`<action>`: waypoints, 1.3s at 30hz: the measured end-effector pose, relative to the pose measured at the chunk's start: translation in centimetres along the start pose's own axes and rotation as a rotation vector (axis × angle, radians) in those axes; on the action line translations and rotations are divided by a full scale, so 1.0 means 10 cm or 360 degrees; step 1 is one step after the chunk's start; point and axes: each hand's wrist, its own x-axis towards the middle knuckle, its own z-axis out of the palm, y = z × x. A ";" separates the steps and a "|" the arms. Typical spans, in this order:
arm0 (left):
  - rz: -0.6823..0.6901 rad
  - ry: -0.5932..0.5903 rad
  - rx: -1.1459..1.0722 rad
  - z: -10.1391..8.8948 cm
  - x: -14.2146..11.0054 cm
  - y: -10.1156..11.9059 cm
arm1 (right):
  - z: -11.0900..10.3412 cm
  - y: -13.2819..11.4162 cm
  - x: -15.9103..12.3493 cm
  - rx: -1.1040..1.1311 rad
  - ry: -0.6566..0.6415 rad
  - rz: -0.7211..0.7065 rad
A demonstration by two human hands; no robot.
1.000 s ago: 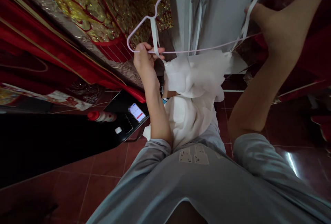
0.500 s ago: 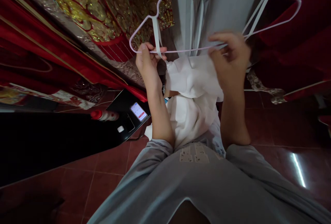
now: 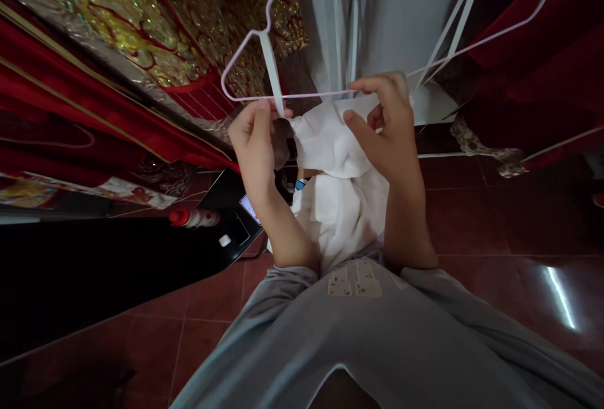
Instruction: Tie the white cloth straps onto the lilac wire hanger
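At twelve o'clock, the white garment (image 3: 335, 138) hung below the pink hanger (image 3: 316, 94); the left hand (image 3: 255, 138) curled beside a white strap (image 3: 272, 72) (its grip, in poor light, I couldn't judge). The right hand (image 3: 389, 123), thumb and forefinger parted, had a fingertip at the hanger's bar.

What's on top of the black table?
On the black table I see a bottle with a red cap, a small white thing, a dark flat thing and a lit phone. The left arm covers part of the phone, so that bit stays hidden.
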 end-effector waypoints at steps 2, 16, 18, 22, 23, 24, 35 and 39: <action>0.0027 -0.0045 0.0023 -0.04 -0.01 0.08 | -0.01 -0.01 0.00 -0.0007 0.0019 0.0041; -0.0697 -0.0137 -0.0843 0.11 0.35 0.84 | 0.00 0.08 -0.01 0.0063 -0.0028 0.0076; -0.0742 -0.0085 -0.1000 0.15 0.42 0.91 | 0.01 0.08 -0.01 0.0060 -0.0054 0.0063; -0.0418 0.0157 -0.0996 0.20 0.48 0.73 | 0.02 0.08 -0.01 0.0050 -0.0108 0.0038; -0.0314 0.0217 -0.0955 0.20 0.49 0.66 | 0.02 0.08 -0.01 0.0051 -0.0113 0.0029; -0.0237 0.0256 -0.0900 0.20 0.48 0.59 | 0.02 0.09 -0.01 0.0054 -0.0113 0.0014; -0.0304 0.0562 -0.0483 -0.05 0.19 0.00 | 0.01 0.18 0.00 0.0110 -0.0030 -0.0081; -0.0549 0.0242 -0.0478 0.19 0.02 -0.05 | 0.06 0.18 -0.01 0.0139 -0.0025 -0.0128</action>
